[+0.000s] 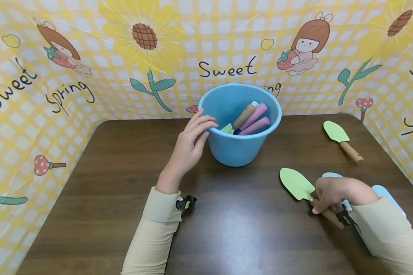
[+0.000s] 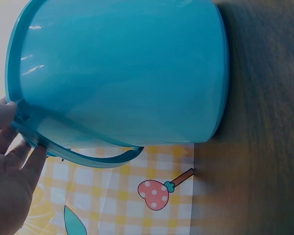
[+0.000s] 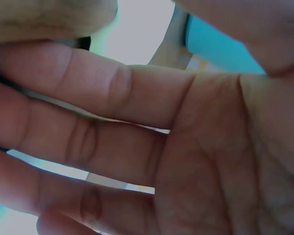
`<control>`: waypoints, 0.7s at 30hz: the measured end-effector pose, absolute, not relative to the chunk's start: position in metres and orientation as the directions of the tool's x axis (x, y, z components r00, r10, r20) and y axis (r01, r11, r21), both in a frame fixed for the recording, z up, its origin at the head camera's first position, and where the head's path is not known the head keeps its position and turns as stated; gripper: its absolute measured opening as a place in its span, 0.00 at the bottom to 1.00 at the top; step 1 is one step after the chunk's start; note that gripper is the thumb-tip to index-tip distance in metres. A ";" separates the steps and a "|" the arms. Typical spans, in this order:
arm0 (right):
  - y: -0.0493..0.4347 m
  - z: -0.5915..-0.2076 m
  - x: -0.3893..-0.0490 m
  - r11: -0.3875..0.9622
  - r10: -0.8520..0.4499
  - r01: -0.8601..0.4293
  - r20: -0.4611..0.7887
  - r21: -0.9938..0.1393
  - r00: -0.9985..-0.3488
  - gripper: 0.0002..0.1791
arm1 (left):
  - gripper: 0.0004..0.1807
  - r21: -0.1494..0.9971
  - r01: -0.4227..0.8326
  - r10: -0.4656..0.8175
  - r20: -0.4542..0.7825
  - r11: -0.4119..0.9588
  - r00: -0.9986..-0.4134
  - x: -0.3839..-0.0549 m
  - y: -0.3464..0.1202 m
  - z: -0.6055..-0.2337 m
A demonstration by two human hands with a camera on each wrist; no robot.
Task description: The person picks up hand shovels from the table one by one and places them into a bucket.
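Green trowel (image 1: 305, 193), broad blade (image 1: 295, 184), wooden handle (image 1: 332, 218), right hand (image 1: 341, 193) gripping

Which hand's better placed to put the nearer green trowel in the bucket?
Right, I'd say: the right hand already pinches the nearer green trowel by its wooden handle; the left hand is away from it, touching the blue bucket.

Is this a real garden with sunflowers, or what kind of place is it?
Probably not a garden. It looks like a tabletop spot, likely indoors: there's a brown table, a checked cloth with sunflowers printed on it, and a blue bucket.
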State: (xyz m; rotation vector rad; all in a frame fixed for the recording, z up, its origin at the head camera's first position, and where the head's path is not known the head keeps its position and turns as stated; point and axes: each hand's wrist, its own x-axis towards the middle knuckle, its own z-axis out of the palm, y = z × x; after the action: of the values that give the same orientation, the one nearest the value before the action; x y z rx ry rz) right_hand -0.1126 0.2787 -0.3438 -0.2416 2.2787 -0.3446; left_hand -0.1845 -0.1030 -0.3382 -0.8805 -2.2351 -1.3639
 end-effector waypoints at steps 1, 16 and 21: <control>0.278 -0.344 -0.112 0.943 -0.282 -0.059 -0.696 -0.327 -0.660 0.26 | 0.13 0.654 0.679 0.315 0.602 0.333 -0.734 -0.185 -0.103 -0.338; 0.282 -0.348 -0.106 0.933 -0.279 -0.051 -0.630 -0.356 -0.725 0.26 | 0.13 0.658 0.676 0.315 0.598 0.332 -0.737 -0.185 -0.103 -0.340; 0.287 -0.349 -0.107 0.932 -0.253 -0.016 -0.620 -0.362 -0.743 0.22 | 0.13 0.658 0.679 0.316 0.601 0.327 -0.734 -0.185 -0.103 -0.339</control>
State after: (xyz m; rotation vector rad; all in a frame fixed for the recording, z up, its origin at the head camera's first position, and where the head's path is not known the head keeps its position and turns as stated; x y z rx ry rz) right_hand -0.1067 0.2869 -0.3489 -0.1891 2.3772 -0.4377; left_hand -0.1846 -0.1030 -0.3389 -0.8827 -2.2338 -1.3748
